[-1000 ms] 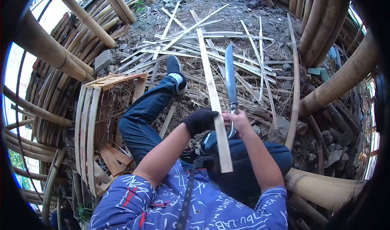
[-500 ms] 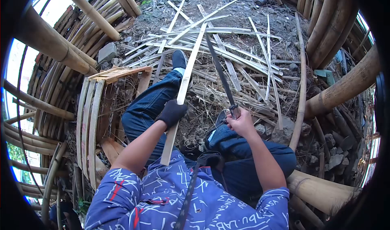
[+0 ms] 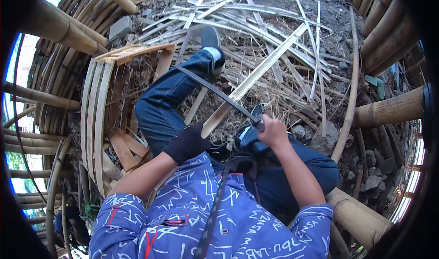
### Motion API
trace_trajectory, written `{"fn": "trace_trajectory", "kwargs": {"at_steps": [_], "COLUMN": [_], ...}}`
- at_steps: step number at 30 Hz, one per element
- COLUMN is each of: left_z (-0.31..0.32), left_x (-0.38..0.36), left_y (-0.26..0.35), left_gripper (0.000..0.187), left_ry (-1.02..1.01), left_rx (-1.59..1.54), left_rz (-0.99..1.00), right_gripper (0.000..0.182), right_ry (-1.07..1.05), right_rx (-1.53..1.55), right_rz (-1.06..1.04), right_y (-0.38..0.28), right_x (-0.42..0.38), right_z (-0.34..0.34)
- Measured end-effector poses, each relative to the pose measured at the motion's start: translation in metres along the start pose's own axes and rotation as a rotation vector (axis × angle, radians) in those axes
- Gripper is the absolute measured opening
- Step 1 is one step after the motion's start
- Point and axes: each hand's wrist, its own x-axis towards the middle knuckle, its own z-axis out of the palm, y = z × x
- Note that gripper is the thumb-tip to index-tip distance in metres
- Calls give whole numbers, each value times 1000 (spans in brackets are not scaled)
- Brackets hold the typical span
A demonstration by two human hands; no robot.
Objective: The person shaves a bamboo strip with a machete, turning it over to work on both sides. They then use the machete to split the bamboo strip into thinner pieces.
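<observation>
My left hand (image 3: 186, 144), in a black glove, is closed round a long pale bamboo slat (image 3: 270, 67). From the glove the slat slants up and to the right over the ground, and its near end runs back under my forearm. My bare right hand (image 3: 273, 131) grips the handle of a machete with a long dark blade (image 3: 212, 89). The blade points up and left and crosses over the slat a little beyond the glove. Both hands are low between my bent legs.
Many split bamboo strips (image 3: 238, 23) lie criss-crossed on the ground ahead. A wooden crate (image 3: 97, 117) stands by my left leg. Thick bamboo poles (image 3: 388, 108) and loose rocks (image 3: 372, 181) are on the right, and a grey block (image 3: 120, 28) sits at upper left.
The slat has swung from nearly straight ahead to slanting right. The machete has turned from pointing forward to pointing left, with its blade now across the slat. My view has shifted slightly downward.
</observation>
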Motion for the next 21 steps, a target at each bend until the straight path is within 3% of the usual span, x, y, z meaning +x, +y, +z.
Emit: {"fn": "trace_trajectory", "kwargs": {"at_steps": [13, 19, 21], "left_z": [23, 22, 23], "left_x": [-20, -24, -27], "left_y": [6, 1, 1], "left_gripper": [31, 33, 34], "left_ry": [-80, -39, -53], "left_rx": [-20, -47, -46], "left_rz": [-32, -53, -69], "right_gripper": [25, 14, 13], "right_ry": [-37, 24, -21], "right_rx": [-232, -175, -253], "right_rz": [59, -63, 26], "right_y": [26, 7, 28], "right_x": [2, -5, 5], "right_z": [13, 7, 8]}}
